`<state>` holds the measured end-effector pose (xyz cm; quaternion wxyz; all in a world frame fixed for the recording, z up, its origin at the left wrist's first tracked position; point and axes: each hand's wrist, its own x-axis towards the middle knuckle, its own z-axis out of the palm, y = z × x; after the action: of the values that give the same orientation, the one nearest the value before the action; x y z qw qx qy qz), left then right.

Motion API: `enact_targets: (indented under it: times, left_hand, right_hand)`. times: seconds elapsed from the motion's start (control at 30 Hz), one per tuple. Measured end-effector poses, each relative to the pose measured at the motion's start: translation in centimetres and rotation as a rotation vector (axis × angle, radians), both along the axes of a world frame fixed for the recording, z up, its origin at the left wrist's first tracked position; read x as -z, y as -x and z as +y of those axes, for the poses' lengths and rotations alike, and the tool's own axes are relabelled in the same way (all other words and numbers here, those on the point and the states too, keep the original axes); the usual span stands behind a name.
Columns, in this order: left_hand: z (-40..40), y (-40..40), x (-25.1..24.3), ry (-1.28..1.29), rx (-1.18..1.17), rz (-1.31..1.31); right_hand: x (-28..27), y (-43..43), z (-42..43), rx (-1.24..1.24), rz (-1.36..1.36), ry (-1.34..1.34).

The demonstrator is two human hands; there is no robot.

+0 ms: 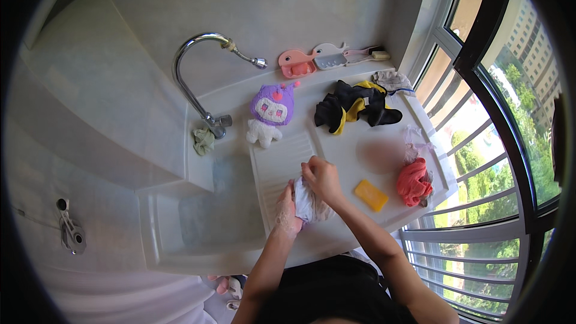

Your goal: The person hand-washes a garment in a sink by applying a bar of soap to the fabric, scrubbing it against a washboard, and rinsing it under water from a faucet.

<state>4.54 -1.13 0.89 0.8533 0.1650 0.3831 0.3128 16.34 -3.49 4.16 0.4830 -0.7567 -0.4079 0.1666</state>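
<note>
A white and purple cloth [307, 202] lies between my hands over the ribbed washboard part of a white laundry sink [261, 256]. My left hand [288, 211], with suds on the wrist, grips the cloth from the left side. My right hand [321, 177] is closed on its upper part, the fingers bent. Right of my hands, a yellow bar of soap [371, 195] rests on the flat counter. A plush toy [272, 108] with a purple head and white body lies above the ribs.
A chrome faucet [180, 67] arches over the basin [216, 216]. Black and yellow clothing [355, 103], a grey cloth [392, 82] and a coral cloth [413, 183] lie on the counter. Whale-shaped soap dishes [298, 65] and brushes [378, 55] stand along the back ledge. A barred window [477, 162] is at the right.
</note>
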Motion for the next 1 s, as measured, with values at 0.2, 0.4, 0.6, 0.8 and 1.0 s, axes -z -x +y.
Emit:
enact_targets:
  times: [0.2,0.4,0.6,0.8,1.0]
  left_hand:
    - [4.2,2.4,-4.5,-0.361,0.310,-0.091]
    - [1.6,0.6,-8.8,-0.927,0.106,-0.018]
    - [4.1,4.3,2.1,-1.578,0.518,0.643]
    - [5.1,7.5,0.3,-0.777,0.144,0.062]
    - [3.0,0.8,-4.0,0.006,-0.005,-0.446]
  right_hand:
    - [-2.2,0.9,-2.2,-0.308,-0.015,-0.357]
    - [-4.5,-1.2,-2.7,-0.371,0.059,-0.162]
    - [-7.9,-2.6,-4.7,-0.236,0.425,-0.168]
    - [-8.5,-4.9,-5.4,-0.085,0.964,-0.296]
    - [-2.4,1.5,-1.9,-0.251,0.255,-0.266]
